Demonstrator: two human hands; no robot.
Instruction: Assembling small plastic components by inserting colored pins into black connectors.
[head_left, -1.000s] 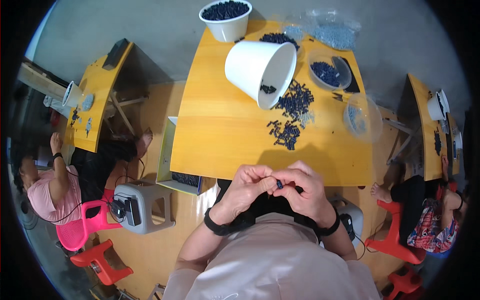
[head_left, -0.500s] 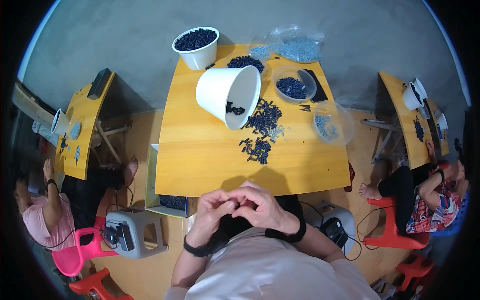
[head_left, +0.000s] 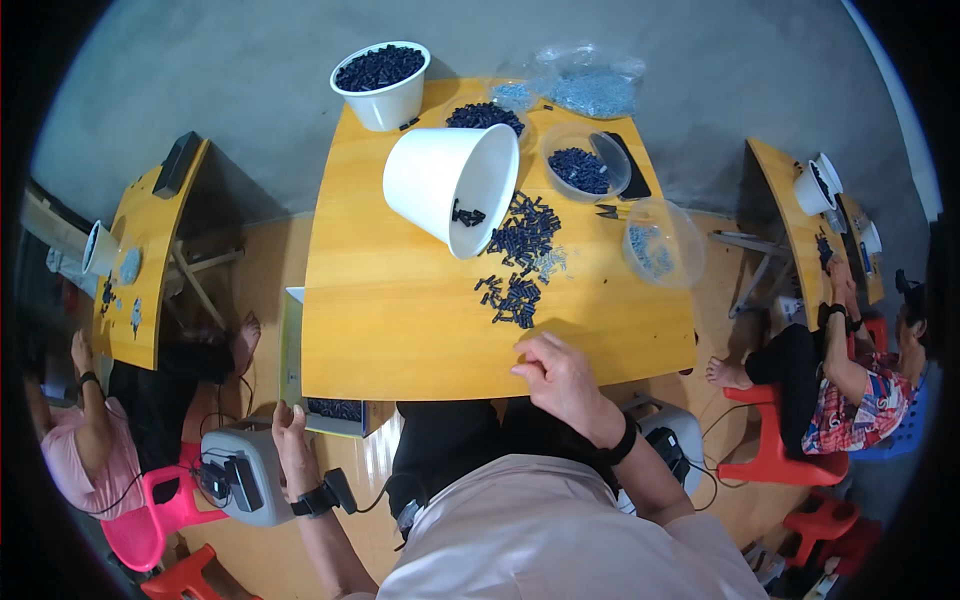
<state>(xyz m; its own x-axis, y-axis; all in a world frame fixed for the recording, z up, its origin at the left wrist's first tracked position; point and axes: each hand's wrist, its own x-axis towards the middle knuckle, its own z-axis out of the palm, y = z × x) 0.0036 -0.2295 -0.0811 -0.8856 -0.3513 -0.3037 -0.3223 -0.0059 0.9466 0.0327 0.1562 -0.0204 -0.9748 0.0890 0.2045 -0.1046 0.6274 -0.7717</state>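
Note:
My right hand [head_left: 562,378] hovers over the front edge of the table, just below the pile of small black plastic pieces [head_left: 517,300]. Its fingers are loosely bent, thumb and forefinger apart, with nothing visible between them. Off the table's left front corner, my left hand [head_left: 291,432] is beside an open box [head_left: 291,340] that holds more black pieces [head_left: 336,408]. The left fingertips look apart and no object shows in them. Small silvery metal pins [head_left: 550,263] lie against the black pile. A white bucket [head_left: 425,185] rests on its side, a few black pieces inside its mouth.
At the back stand a full white bucket [head_left: 385,106] and a bag of metal pins [head_left: 597,92]. Clear tubs [head_left: 622,165] [head_left: 690,262] and small snips [head_left: 608,212] lie on the right. Co-workers sit by side tables [head_left: 150,300] [head_left: 785,215]. Grey stools [head_left: 260,492] flank me.
My hands, together before the table edge earlier, have parted. The left went down-left to the box; the right moved up-right toward the black pile. The view has shifted slightly.

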